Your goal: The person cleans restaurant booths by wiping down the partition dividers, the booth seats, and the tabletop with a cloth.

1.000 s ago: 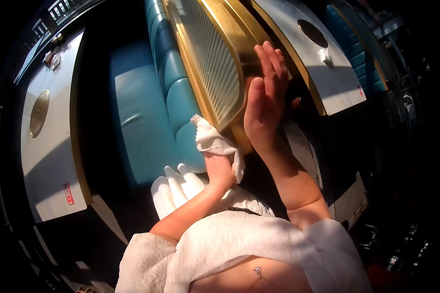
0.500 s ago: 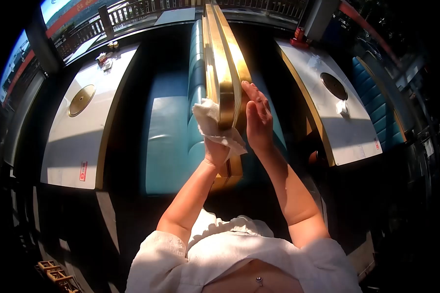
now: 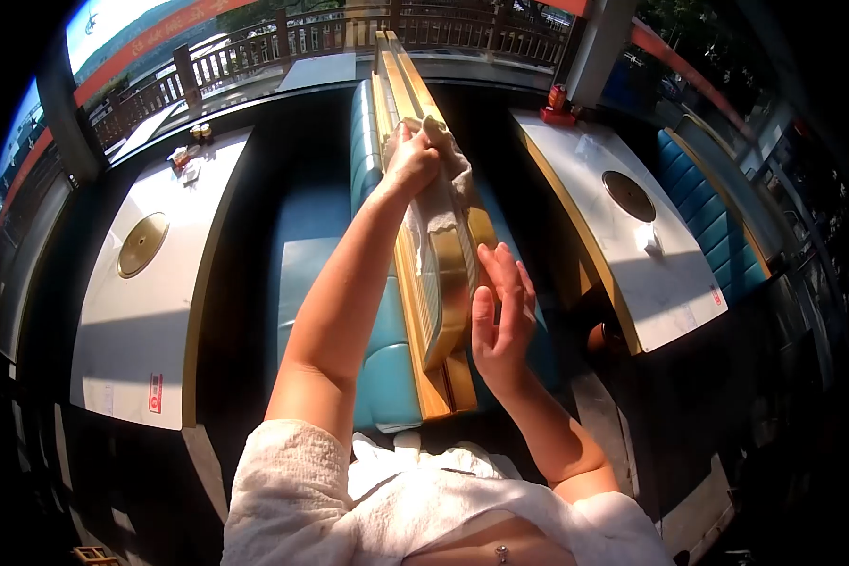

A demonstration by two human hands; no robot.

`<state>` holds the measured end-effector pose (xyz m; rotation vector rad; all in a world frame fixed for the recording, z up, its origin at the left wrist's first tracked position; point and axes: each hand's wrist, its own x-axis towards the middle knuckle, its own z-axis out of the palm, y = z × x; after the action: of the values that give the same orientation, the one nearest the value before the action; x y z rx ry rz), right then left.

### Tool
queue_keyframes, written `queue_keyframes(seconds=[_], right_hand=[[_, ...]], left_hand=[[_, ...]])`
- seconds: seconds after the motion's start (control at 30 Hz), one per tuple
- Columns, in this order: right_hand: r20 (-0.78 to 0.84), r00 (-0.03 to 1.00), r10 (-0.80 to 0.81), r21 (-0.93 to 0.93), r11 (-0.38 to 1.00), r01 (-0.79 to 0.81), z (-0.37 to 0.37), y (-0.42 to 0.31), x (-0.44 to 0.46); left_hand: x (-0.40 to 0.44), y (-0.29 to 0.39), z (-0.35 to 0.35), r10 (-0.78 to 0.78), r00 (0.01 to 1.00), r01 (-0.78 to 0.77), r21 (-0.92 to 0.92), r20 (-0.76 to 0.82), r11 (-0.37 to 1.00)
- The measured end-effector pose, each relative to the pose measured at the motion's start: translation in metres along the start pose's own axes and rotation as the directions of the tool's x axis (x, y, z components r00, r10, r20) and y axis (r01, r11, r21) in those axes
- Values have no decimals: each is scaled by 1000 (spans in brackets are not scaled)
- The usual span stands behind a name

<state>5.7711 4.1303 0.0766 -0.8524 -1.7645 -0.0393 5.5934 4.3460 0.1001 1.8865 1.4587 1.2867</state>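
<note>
White marbled, gold-edged rectangular table (image 3: pixel 123 354): stands at nine o'clock in the room, partly sunlit, a round gold disc (image 3: pixel 143 245) set in its top.
Brown slatted wooden railing (image 3: pixel 241 61): spans eleven to one, beyond the seating.
Teal padded leather-look bench (image 3: pixel 309 247): also at nine, closer in, split by sun and shadow.
Left hand (image 3: pixel 413 162): clamped on a crumpled white cloth (image 3: pixel 455 172) laid over the top edge of a long, narrow, gold-banded partition (image 3: pixel 457 269).
Partition: upright at the centre, its long axis running twelve to six; its rounded near end lies between five and six from the left hand.
Right hand (image 3: pixel 505 316): nearer that end, fingers apart around nothing, the partition at ten from it; from where I stand, I cannot tell whether the fingertips touch.
Second white marbled, gold-edged table (image 3: pixel 656 294): at three o'clock, with a dark, gold-rimmed round disc (image 3: pixel 629 195) and a crumpled white tissue (image 3: pixel 647 239).
</note>
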Motion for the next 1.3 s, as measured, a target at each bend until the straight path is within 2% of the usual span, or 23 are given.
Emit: queue_keyframes(seconds=[0.1, 0.13, 0.2, 0.23, 0.33, 0.43, 0.5, 0.57, 0.6, 0.63, 0.67, 0.73, 0.77, 0.8, 0.87, 0.93, 1.0, 1.07, 1.13, 1.17, 1.2, 1.23, 1.3], right_hand=[[20, 998, 61, -48, 997, -60, 7, -19, 7], [38, 998, 58, -146, 988, -52, 10, -27, 13], [53, 996, 76, -262, 963, -59, 22, -35, 13], [31, 994, 104, -255, 962, -93, 22, -38, 17], [-73, 982, 173, -176, 967, -184, 29, -37, 16], [-39, 981, 189, -222, 956, -193, 24, -37, 14], [-36, 977, 208, -234, 949, -211, 23, -36, 14], [-43, 971, 235, -232, 943, -238, 21, -38, 14], [-41, 969, 245, -247, 937, -247, 22, -39, 15], [-68, 964, 256, -221, 939, -264, 22, -39, 14], [-95, 959, 266, -189, 941, -279, 23, -40, 14], [-109, 958, 266, -198, 938, -283, 22, -40, 16], [-114, 957, 265, -186, 941, -283, 22, -39, 15], [-122, 957, 263, -173, 944, -282, 23, -38, 13], [-126, 953, 277, -142, 945, -294, 23, -37, 12], [-129, 950, 285, -118, 946, -300, 22, -37, 10], [-130, 951, 279, -95, 952, -292, 21, -35, 10], [-127, 964, 234, -116, 962, -248, 21, -33, 13], [-167, 955, 247, -117, 956, -268, 25, -34, 16], [-208, 944, 255, -114, 952, -283, 27, -35, 17], [-204, 945, 255, -114, 953, -281, 28, -35, 18], [-246, 932, 267, -84, 952, -295, 30, -36, 18], [-286, 918, 274, -50, 953, -300, 32, -35, 18]], left_hand=[[66, -35, 1, -175, 985, 175, 31, 4, 984], [75, -21, -9, -227, 974, 225, 53, 22, 973], [101, -30, -14, -227, 974, 225, 72, 15, 972], [112, -29, -17, -203, 978, 206, 72, -38, 976], [178, -74, -14, -188, 982, 187, 82, -4, 979], [240, -116, -11, -148, 989, 150, 95, -26, 984], [274, -139, -14, -124, 991, 126, 49, -41, 991], [303, -168, -9, -55, 995, 40, -188, -77, 981], [311, -180, -2, -24, 990, -26, -354, -137, 935], [292, -162, 3, -197, 970, 23, -752, -143, 659], [243, -114, -12, -279, 958, 48, -919, -68, 390], [215, -118, 6, -349, 937, 63, -993, 25, 99], [196, -114, 9, -385, 923, 58, -997, 32, 58], [168, -104, 12, -422, 906, 54, -995, 11, 89], [108, -76, 13, -477, 875, 81, -949, -79, 304], [44, -39, 16, -505, 856, 199, -828, -114, 524], [-20, -1, 23, -538, 842, 375, -665, -48, 646], [-78, 36, 26, -582, 805, 573, -413, 120, 708], [-126, 57, 1, -415, 794, 600, -464, 445, 651], [-159, 54, 17, -169, 876, 454, -653, 452, 606], [-184, 52, 37, 81, 916, 305, -814, 393, 495], [-189, 60, 29, 152, 905, 264, -804, 398, 533], [-210, 54, 50, 208, 837, 337, -778, 505, 531]])
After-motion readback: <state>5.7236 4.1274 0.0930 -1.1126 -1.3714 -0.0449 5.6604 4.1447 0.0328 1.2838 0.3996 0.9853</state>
